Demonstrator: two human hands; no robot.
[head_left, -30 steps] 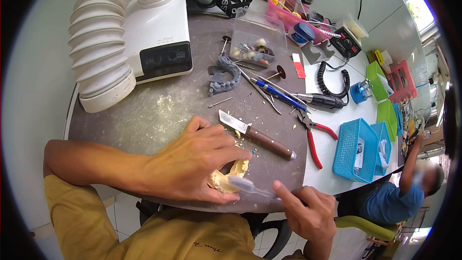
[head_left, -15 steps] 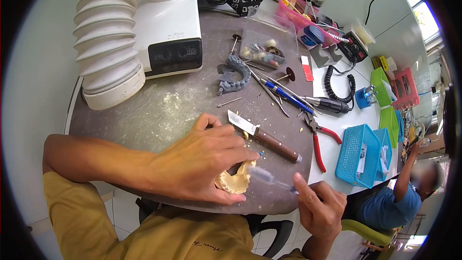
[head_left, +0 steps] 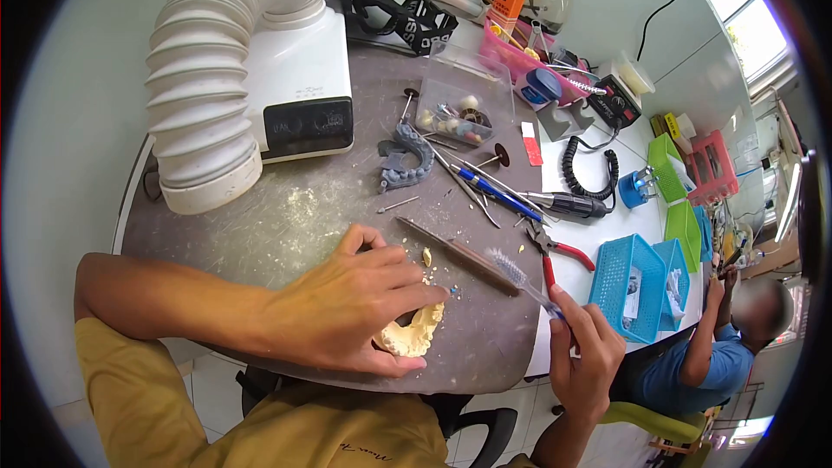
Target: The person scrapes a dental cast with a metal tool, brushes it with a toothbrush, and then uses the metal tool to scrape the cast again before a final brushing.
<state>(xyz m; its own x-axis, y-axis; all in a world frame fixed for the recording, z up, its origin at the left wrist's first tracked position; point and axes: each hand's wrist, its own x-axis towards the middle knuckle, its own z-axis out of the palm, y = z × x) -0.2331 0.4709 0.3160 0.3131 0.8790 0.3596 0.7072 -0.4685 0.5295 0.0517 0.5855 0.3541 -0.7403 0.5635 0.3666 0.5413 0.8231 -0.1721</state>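
My left hand [head_left: 355,308] is closed around a cream plaster dental cast [head_left: 414,334], pressed against the bench near its front edge. Part of the cast is hidden under the fingers. In my right hand [head_left: 588,354] is a clear-handled toothbrush [head_left: 527,284], its bristle head raised up and to the left, apart from the cast. Just behind the bristles lies a wooden-handled knife [head_left: 472,262], seen nearly edge-on. Small plaster crumbs and a larger chip [head_left: 426,256] lie between the knife and my left fingers.
A grey dental model [head_left: 407,160], a blue pen-like tool [head_left: 498,191] and a handpiece [head_left: 568,204] lie farther back. Red-handled pliers [head_left: 548,251] and a blue basket [head_left: 626,295] stand right. A white hose [head_left: 199,78] arches at left. A person in blue [head_left: 706,364] sits far right.
My right hand has lifted the toothbrush away from the cast, up and to the right. The knife has turned from lying flat to nearly edge-on. My left hand keeps its grip.
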